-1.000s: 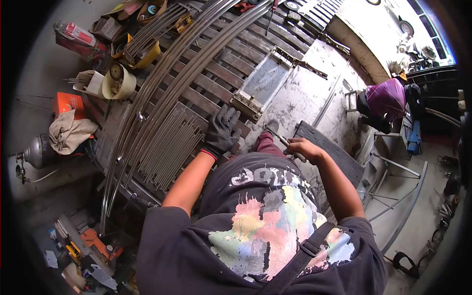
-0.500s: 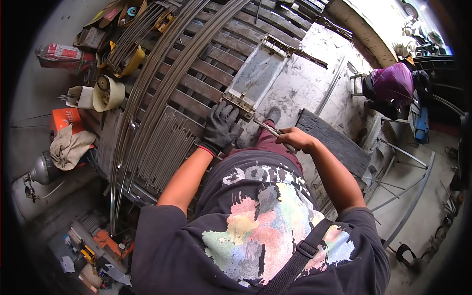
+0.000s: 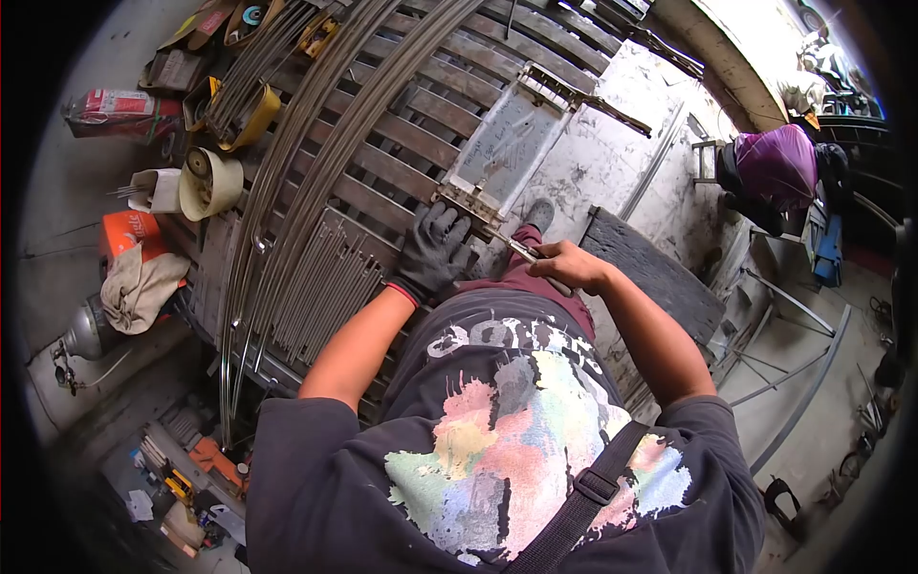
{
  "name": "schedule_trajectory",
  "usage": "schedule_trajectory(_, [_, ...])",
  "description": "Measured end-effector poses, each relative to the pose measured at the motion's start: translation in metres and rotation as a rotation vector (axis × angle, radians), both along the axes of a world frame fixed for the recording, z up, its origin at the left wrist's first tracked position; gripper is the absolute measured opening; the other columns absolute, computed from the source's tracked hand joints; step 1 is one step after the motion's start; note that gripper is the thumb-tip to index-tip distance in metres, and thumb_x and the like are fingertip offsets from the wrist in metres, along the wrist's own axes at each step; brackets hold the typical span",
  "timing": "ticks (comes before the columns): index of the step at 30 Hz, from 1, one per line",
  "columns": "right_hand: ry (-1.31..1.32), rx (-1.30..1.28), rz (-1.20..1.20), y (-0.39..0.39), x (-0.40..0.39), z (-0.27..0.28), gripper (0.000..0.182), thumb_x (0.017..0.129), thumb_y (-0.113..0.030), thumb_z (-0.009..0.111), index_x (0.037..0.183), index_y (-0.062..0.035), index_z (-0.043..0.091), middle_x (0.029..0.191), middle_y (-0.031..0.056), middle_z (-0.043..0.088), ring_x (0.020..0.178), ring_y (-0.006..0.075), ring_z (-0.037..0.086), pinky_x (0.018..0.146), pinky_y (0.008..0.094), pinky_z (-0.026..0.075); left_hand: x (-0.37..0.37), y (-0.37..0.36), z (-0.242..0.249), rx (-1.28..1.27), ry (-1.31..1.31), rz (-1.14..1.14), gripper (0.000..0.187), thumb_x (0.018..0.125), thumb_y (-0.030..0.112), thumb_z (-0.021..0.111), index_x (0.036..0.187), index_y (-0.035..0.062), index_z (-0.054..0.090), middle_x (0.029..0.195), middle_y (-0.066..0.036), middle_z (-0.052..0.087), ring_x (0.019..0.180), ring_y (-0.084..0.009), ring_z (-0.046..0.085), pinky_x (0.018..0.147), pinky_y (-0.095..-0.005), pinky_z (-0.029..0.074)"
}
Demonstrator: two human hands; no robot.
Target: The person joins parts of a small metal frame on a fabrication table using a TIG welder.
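My left hand (image 3: 432, 253), in a dark grey work glove, lies with fingers stretched forward at the near end of a grey metal plate fixture (image 3: 509, 143). Its fingertips touch or rest just beside the fixture's rusty edge; the palm side is hidden. In my bare right hand (image 3: 571, 266) is a metal pair of pliers (image 3: 521, 251), fingers wrapped round the handles. The pliers' jaws reach the fixture's near right corner, close to the glove. What the jaws grip, if anything, is too small to make out.
Long bent metal rods (image 3: 330, 158) run along the slatted metal bench (image 3: 421, 124) on the left, beside a row of short rods (image 3: 325, 277). A dark board (image 3: 650, 273) lies at right. Near it are a purple-covered stool (image 3: 776, 167) and a metal frame (image 3: 813, 373).
My right hand and the pliers have shifted slightly left, toward the fixture's corner and the glove. The gloved fingers stay at the fixture's near edge. The whole view has turned a little.
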State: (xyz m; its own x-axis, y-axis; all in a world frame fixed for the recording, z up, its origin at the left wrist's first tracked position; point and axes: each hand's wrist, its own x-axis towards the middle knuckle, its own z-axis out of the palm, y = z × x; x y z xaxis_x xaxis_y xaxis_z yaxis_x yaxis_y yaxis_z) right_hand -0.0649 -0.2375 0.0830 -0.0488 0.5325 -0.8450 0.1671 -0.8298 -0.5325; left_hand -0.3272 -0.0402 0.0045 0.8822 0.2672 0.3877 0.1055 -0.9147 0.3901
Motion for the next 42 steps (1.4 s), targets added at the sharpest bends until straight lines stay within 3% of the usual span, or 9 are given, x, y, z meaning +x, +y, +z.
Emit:
schedule_trajectory(13, [0.042,0.12,-0.069,-0.012,-0.002,-0.014,0.054,0.1,-0.037,0.076,0.136,0.0036,0.074,0.099,0.0056,0.073,0.095,0.0135,0.063,0.09,0.0336,0.053,-0.004,0.001,-0.005,-0.009,0.028,-0.004,0.061,0.088,0.03,0.076,0.141,0.005,0.063,0.144,-0.017,0.053,0.142,-0.0421,0.049,0.119,-0.0607,0.042])
schedule_trajectory(16, [0.007,0.083,-0.083,-0.011,-0.002,-0.016,0.049,0.1,-0.036,0.076,0.13,0.0024,0.076,0.096,0.0042,0.072,0.09,0.013,0.063,0.084,0.0334,0.053,-0.003,0.0,-0.005,-0.003,0.023,-0.001,0.061,0.088,0.03,0.076,0.142,0.005,0.063,0.144,-0.017,0.053,0.142,-0.0419,0.049,0.12,-0.0604,0.042])
schedule_trajectory(19, [0.045,0.001,-0.136,-0.007,-0.006,-0.011,0.041,0.101,-0.04,0.075,0.108,0.0002,0.076,0.075,0.0017,0.061,0.069,0.0131,0.058,0.063,0.0365,0.05,-0.004,0.0,-0.004,-0.006,0.021,-0.001,0.061,0.088,0.03,0.076,0.142,0.0048,0.063,0.144,-0.017,0.052,0.142,-0.0418,0.048,0.12,-0.0603,0.042])
schedule_trajectory(28, [0.011,-0.027,-0.085,-0.008,-0.01,-0.003,0.042,0.106,-0.039,0.073,0.123,-0.0005,0.075,0.085,0.0001,0.066,0.076,0.0107,0.059,0.068,0.0333,0.05,-0.003,0.0,-0.004,-0.006,0.025,-0.003,0.06,0.09,0.03,0.075,0.142,0.0042,0.063,0.143,-0.018,0.052,0.142,-0.0422,0.048,0.12,-0.0602,0.042])
schedule_trajectory(31, [-0.069,-0.025,-0.061,-0.007,-0.019,-0.009,0.035,0.111,-0.036,0.066,0.117,-0.0022,0.075,0.08,0.0088,0.067,0.068,0.0199,0.064,0.065,0.0395,0.053,-0.004,-0.001,-0.004,0.002,0.028,0.001,0.059,0.089,0.03,0.076,0.141,0.0042,0.063,0.142,-0.017,0.052,0.142,-0.0422,0.048,0.119,-0.0603,0.042])
schedule_trajectory(34, [-0.299,0.121,0.089,-0.005,-0.032,-0.011,0.04,0.113,-0.038,0.061,0.121,0.0,0.073,0.094,0.022,0.075,0.088,0.0376,0.074,0.083,0.0479,0.056,-0.002,0.001,-0.005,-0.006,0.012,-0.005,0.057,0.089,0.03,0.076,0.139,0.0049,0.065,0.141,-0.017,0.052,0.141,-0.0419,0.049,0.117,-0.0602,0.043])
schedule_trajectory(35, [-0.281,0.1,0.084,-0.004,-0.034,-0.011,0.043,0.115,-0.039,0.059,0.124,0.0013,0.071,0.103,0.0301,0.076,0.106,0.049,0.071,0.096,0.0525,0.053,-0.002,0.001,-0.005,-0.01,0.003,-0.01,0.057,0.089,0.029,0.076,0.139,0.0052,0.065,0.141,-0.016,0.052,0.14,-0.0418,0.049,0.117,-0.0602,0.044])
schedule_trajectory(38, [-0.364,0.148,0.067,-0.012,-0.043,-0.036,0.039,0.11,-0.035,0.064,0.12,0.0027,0.068,0.091,0.0228,0.068,0.087,0.0338,0.067,0.085,0.0484,0.053,-0.002,0.0,-0.003,0.001,0.004,0.008,0.056,0.088,0.03,0.077,0.138,0.0063,0.066,0.141,-0.016,0.052,0.14,-0.0412,0.049,0.116,-0.0598,0.045])
schedule_trajectory(42, [-0.232,0.074,0.145,-0.009,-0.031,-0.025,0.038,0.095,-0.022,0.068,0.124,0.0028,0.067,0.091,0.0223,0.069,0.089,0.0332,0.068,0.086,0.0459,0.054,-0.002,-0.001,-0.006,0.002,-0.011,0.014,0.056,0.087,0.029,0.078,0.138,0.0076,0.066,0.141,-0.015,0.053,0.139,-0.0408,0.051,0.114,-0.059,0.045])
